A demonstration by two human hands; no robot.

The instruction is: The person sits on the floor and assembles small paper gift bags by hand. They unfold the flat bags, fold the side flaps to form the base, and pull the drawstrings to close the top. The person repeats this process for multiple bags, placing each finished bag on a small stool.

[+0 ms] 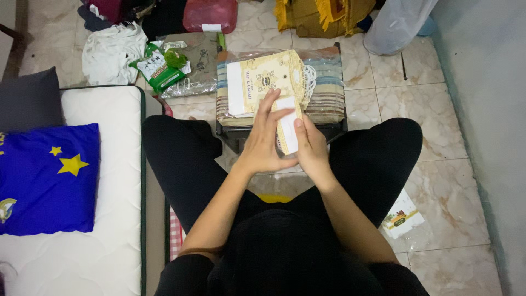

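Low in the frame, near its centre, a person in black sits cross-legged on the marble tile floor (438, 208), and both bare hands meet over the lap around one small cream-and-white paper packet (287, 125). The left hand (262, 143) lies flat against its left face with fingers stretched upward, while the right hand (310, 147) closes on the right edge, thumb pressed to the white panel, so each grip is clamped on the packet. It looks light, thin and stiff enough to stand upright, probably easy to crease, so the long edges seem the safest hold. At lower right one small printed leaflet (402, 215) lies on the tiles. At the left edge a white mattress (104, 164) carries one blue star-patterned pillow (49, 181), with one grey pillow (30, 98) above it. Just beyond the hands sits a striped bundle in clear plastic (329, 93), and on it a stack of cream printed packets (263, 79), too overlapped to count. Farther, at upper left, lie one green snack bag (156, 68), one white cloth (109, 52) and a clear-wrapped flat parcel (200, 63); along the top are one red plastic bag (211, 13) and a mustard fringed cloth (323, 13).
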